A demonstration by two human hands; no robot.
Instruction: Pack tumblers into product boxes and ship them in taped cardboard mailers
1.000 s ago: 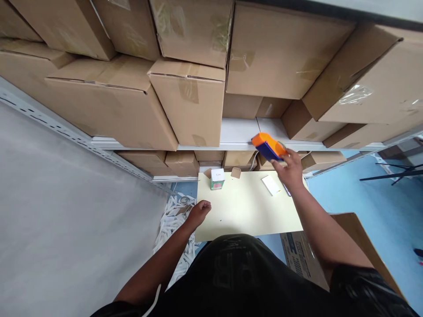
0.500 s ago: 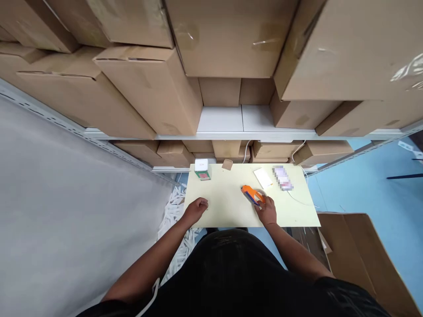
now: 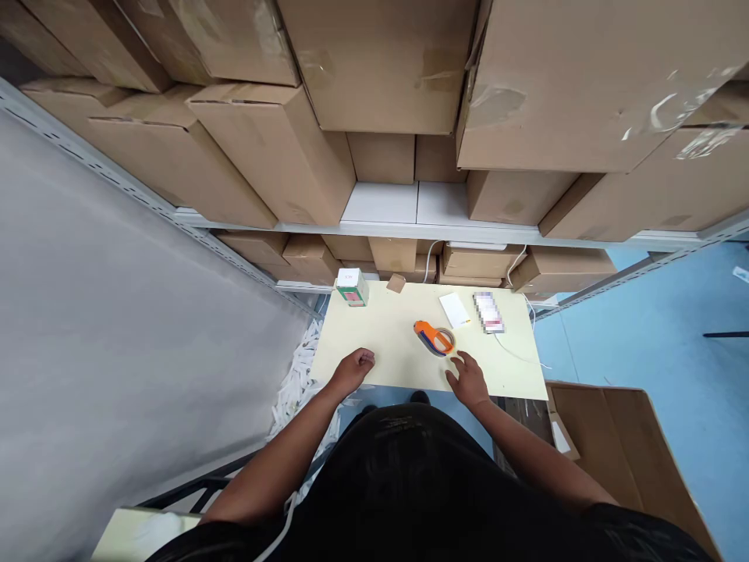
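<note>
An orange and blue tape dispenser (image 3: pixel 426 331) with a roll in it lies on the pale yellow table (image 3: pixel 386 343). Just beside its roll end is my right hand (image 3: pixel 469 381), fingers apart and nothing held. My left hand (image 3: pixel 352 370) hovers over the table's front left part with its fingers curled together. Whatever those fingers may hold is hidden. A small white and green box (image 3: pixel 352 287) stands at the back left, near a brown cardboard piece (image 3: pixel 396 282). Behind the dispenser lies a white pad (image 3: pixel 455 311), with a blurred-out phone-like object (image 3: pixel 489 313) to its right.
Shelves (image 3: pixel 374 228) packed with cardboard boxes (image 3: pixel 374 70) rise behind the table. A white cable (image 3: pixel 520 357) runs over the table's right side. On the floor, white scraps (image 3: pixel 298 375) pile up at left and a large open carton (image 3: pixel 620 429) stands at right. A grey wall (image 3: pixel 117 312) closes the left.
My right hand has let go of the tape dispenser, which now rests on the table, and its fingers have spread. My left hand stays curled. The whole view has shifted slightly.
</note>
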